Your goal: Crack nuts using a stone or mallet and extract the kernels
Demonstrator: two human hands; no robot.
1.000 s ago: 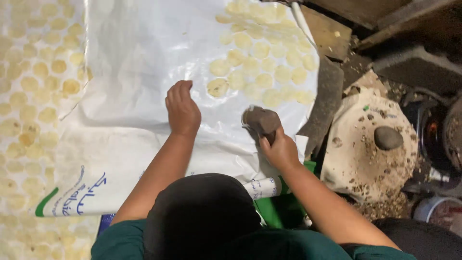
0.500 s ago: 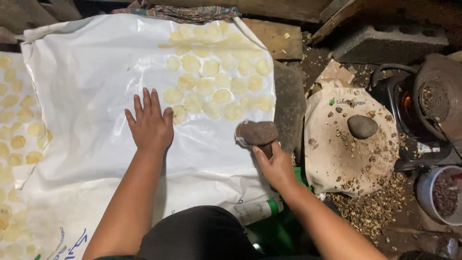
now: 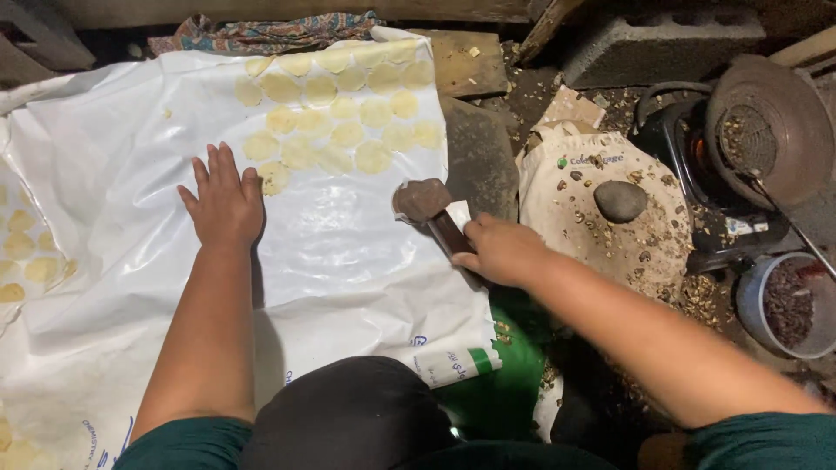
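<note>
My left hand [image 3: 223,202] lies flat, fingers spread, on a white plastic sheet [image 3: 348,252], just left of a cluster of several thin pale yellow discs [image 3: 335,109]. The nearest disc [image 3: 275,177] touches my fingertips' right side. My right hand [image 3: 501,251] grips the dark handle of a brown wooden mallet-like tool [image 3: 424,202]; its rounded head hovers over the sheet's right edge, below the discs.
A round flat stone slab [image 3: 566,196] with a grey pebble [image 3: 620,200] and crumbs lies to the right. Beyond it stand a stove with a pan [image 3: 766,126], a bucket [image 3: 784,306] and a concrete block [image 3: 662,39]. More discs [image 3: 30,252] lie far left.
The view has shifted left and up across the frames. My left hand stays flat on the sheet. My right hand has swung the tool toward the sheet's right edge.
</note>
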